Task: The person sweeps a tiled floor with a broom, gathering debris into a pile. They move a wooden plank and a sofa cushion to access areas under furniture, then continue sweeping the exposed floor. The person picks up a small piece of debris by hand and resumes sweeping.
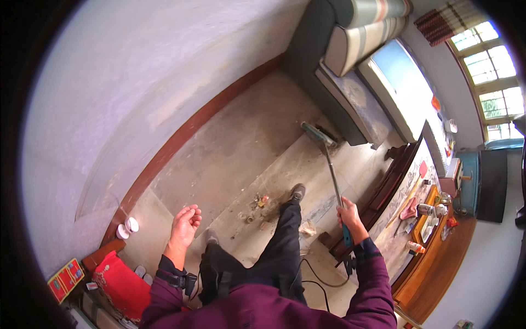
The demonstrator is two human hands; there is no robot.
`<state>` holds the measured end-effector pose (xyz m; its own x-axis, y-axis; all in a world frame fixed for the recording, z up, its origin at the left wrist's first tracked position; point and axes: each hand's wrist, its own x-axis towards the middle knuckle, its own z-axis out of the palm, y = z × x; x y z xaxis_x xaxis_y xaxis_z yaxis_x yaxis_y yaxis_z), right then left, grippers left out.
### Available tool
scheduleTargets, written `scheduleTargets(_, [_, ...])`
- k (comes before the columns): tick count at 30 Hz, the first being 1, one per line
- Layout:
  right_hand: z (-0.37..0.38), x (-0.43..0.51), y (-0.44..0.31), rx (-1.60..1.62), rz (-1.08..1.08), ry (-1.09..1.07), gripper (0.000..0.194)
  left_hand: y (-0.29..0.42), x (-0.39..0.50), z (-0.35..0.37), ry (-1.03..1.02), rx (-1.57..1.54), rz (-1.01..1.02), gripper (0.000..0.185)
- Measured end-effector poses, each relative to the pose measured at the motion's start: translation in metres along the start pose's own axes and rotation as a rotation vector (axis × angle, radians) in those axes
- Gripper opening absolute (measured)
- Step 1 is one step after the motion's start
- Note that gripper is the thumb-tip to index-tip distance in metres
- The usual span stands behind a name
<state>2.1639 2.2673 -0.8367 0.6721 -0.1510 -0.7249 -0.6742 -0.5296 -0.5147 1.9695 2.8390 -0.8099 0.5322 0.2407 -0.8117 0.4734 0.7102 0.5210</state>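
My right hand (pixel 349 218) grips the blue-ended grey pole of a long-handled floor-cleaning tool (pixel 331 168). Its teal and pale head (pixel 317 133) rests on the floor near the sofa's front corner; whether it carries bristles or a pad cannot be made out. My left hand (pixel 185 225) is raised at my left, empty, with its fingers loosely curled. Between and ahead of my feet, a patch of litter and dirt (pixel 261 201) lies on the worn floor (pixel 222 144). A crumpled pale scrap (pixel 307 228) lies right of my leg.
A grey-sided sofa (pixel 304 70) stands ahead against the wall. At right is a dark wooden table (pixel 394 181) bearing a tray (pixel 419 234), jars and a red fly swatter (pixel 422 168). A red cloth (pixel 123 283) lies at lower left. Black cables (pixel 320 275) trail behind my right leg.
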Motion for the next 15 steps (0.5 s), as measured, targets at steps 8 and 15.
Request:
scheduleTargets(8, [-0.066,0.083,0.112,-0.278,-0.102,0.053,0.058,-0.063,0.020,0.252,-0.118,0.267,-0.147,0.022])
scheduleTargets(15, [-0.178,-0.104,0.105,0.155,0.384,-0.335,0.060,-0.077,0.021,0.406,-0.351,0.419,-0.241,0.023])
